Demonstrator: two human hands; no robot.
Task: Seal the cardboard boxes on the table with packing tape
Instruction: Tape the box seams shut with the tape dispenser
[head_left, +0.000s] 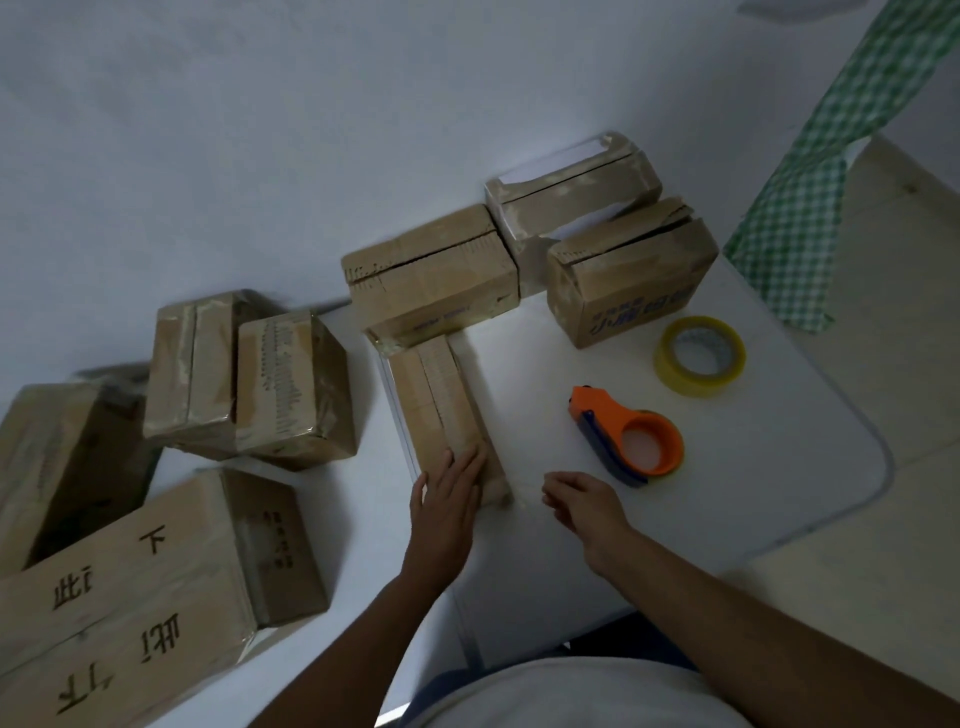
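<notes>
Head view. Left hand: fingers straight and together, pressing flat on the near end of a narrow cardboard box lying on the white surface. Right hand: just right of that box, fingers loosely curled, possibly pinching a thin strip of clear tape; too faint to tell. Orange tape dispenser: beyond the right hand, untouched. Yellow tape roll: farther beyond. Three more boxes: well beyond both hands, flaps visibly gapped. Risks, as judged: tape wrinkling or sticking to itself; the narrow box sliding if pressure lifts; the seam closing crooked.
</notes>
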